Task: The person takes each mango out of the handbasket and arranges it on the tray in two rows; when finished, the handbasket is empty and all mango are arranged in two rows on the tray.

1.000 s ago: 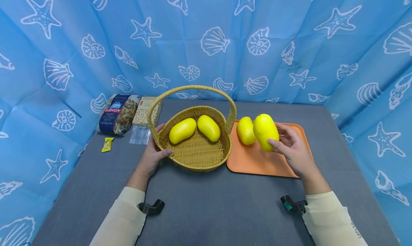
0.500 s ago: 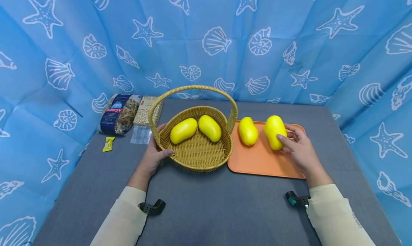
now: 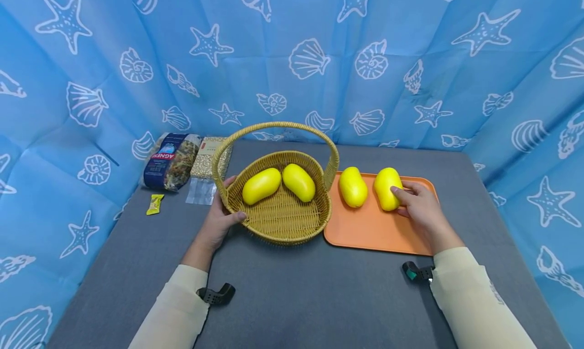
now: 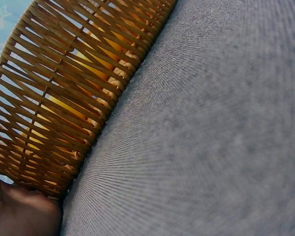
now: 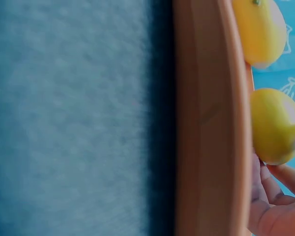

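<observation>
My left hand point(image 3: 220, 218) grips the left rim of a woven basket point(image 3: 283, 232), its thumb over the edge. Inside the basket lie two yellow mangoes, one tilted on the left point(image 3: 262, 185) and a second mango point(image 3: 298, 182) beside it. On the orange tray point(image 3: 365, 232) to the right, my right hand point(image 3: 422, 209) holds a mango point(image 3: 387, 189), thumb on top and fingers along its right side. Another mango point(image 3: 353, 187) lies just left of it on the tray. The right wrist view shows the fingers point(image 5: 287, 179) right at the held mango point(image 5: 275, 127).
At the back left lie a bag of pasta point(image 3: 171, 161) and a clear packet of pale grains point(image 3: 207, 164). A small yellow wrapped candy point(image 3: 154, 205) sits in front of them. A blue patterned curtain point(image 3: 292, 60) hangs behind the grey table point(image 3: 310, 298).
My right hand has brought its mango right and down onto the tray, apart from the other mango there. The left hand and basket have stayed in place.
</observation>
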{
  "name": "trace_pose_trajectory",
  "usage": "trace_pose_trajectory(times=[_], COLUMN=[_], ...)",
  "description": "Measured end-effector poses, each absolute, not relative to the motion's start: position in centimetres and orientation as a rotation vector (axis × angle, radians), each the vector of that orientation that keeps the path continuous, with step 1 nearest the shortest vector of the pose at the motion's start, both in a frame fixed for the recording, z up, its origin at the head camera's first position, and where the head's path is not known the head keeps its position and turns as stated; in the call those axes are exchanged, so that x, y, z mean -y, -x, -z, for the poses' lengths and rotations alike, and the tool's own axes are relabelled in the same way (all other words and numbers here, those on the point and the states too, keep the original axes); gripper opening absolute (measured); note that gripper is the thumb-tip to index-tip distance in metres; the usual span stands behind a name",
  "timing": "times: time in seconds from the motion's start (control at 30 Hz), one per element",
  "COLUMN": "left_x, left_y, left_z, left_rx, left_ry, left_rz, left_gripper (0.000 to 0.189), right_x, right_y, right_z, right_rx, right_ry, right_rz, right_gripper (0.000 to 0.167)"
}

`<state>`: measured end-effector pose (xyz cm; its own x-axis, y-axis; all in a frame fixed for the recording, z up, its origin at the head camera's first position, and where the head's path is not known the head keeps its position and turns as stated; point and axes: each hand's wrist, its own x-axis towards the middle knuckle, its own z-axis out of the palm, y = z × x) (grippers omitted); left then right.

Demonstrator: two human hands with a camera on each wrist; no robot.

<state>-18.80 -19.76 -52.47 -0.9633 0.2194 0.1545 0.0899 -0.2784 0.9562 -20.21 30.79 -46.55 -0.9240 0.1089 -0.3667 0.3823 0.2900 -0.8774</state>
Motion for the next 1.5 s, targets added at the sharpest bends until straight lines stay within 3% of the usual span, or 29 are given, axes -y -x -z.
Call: trace_pose_trajectory(times=[0.5, 1.5], left_x=[19.51, 19.69], left_y=[18.71, 18.70], left_z=[52.28, 52.30], left_rx=[-1.862, -1.840], left_ry=[-0.393, -0.384], left_rz=[-2.403, -2.404], left_gripper=[0.118, 0.104], right_x=[-31.54, -31.12], right_y=[20.65, 20.46], right_z=[46.38, 46.12], right_rx=[-2.303, -2.490], right_ry=[-0.446, -0.414], right_rz=[1.705, 1.455], right_gripper=[0.081, 0.090])
